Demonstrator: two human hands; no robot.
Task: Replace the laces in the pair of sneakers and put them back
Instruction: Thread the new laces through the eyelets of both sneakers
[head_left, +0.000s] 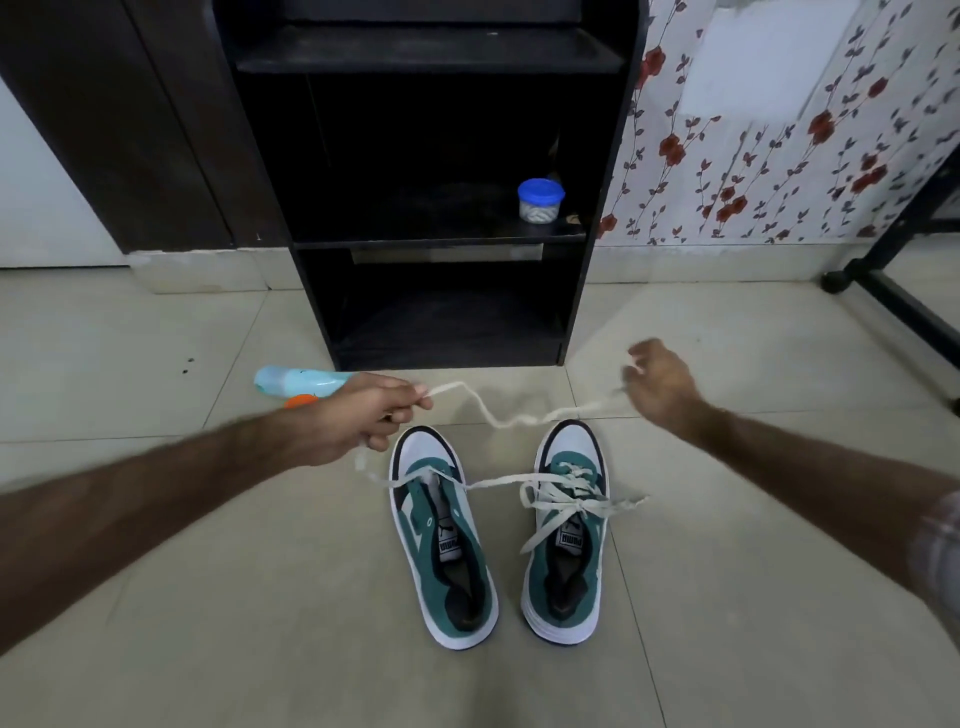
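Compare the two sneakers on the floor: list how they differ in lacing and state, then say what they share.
The right sneaker is laced up its eyelets, loose ends spilling sideways; the left sneaker has almost no lacing, only a strand near its toe. The left sneaker's tongue lies exposed; the right sneaker's is crossed by laces. Both are teal and white, upright, side by side, toes toward the black shelf.

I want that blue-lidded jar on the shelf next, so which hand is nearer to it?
Right. The right hand is below the jar and slightly to its right; the left hand is lower and well to its left, pinching a lace.
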